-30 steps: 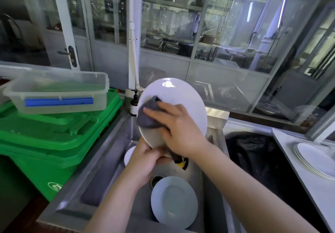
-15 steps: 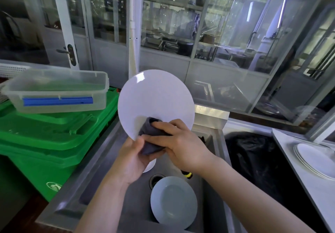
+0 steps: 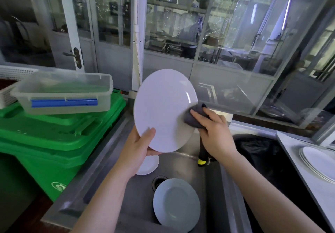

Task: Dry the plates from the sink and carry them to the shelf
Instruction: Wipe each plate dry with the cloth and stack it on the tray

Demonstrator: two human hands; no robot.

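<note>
Now both hands [image 3: 215,135] on plate [image 3: 163,109]

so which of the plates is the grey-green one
The grey-green plate lying flat in the sink nearest the camera, beside the drain. The held plate and the others are white.

Two bare arms reach forward, both hands raised and gripping.
The left hand [image 3: 139,146] pinches with its thumb up; the right hand [image 3: 215,133] curls, fingers pressing leftward.

Sink [image 3: 181,162] btwn green bin [image 3: 59,142] (L) & black bag [image 3: 257,149].
</note>
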